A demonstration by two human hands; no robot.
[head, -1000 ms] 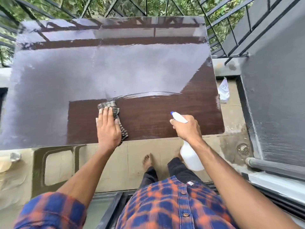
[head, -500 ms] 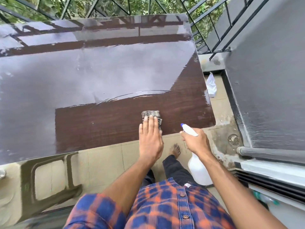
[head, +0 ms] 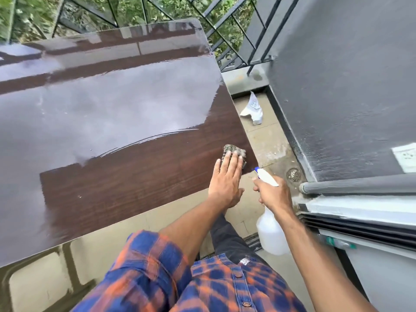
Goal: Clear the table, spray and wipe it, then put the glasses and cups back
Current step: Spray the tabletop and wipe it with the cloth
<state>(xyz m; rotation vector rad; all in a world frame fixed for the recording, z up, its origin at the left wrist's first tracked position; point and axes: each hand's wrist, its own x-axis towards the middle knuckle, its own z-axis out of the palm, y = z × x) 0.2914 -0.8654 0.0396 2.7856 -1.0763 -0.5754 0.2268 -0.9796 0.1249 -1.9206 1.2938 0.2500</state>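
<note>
We are pressing our left hand (head: 227, 176) flat, fingers straight and together, on a folded checked cloth (head: 234, 150). The cloth is lying on the dark wood-grain table (head: 112, 109), close to its right edge and near corner. Our fingertips are covering the cloth's near half, and its far end is showing beyond them. A matte brown band is running along the near side of the tabletop, while the larger far part is shining with a greyish sheen.

Our right hand (head: 273, 194) is gripping the neck of a white spray bottle (head: 271, 233), fingers curled round the trigger head. It is holding the bottle off the table, just beside the near right corner, above the tiled floor. The blue-tipped nozzle (head: 262, 173) is pointing toward that corner. The bottle's body is hanging below the wrist; it is milky and translucent, and we cannot tell how much liquid it is holding.

Past the table, a crumpled white bag (head: 252, 108) is lying on the floor by the grey wall, and a round drain (head: 293, 175) is sitting near the nozzle.
</note>
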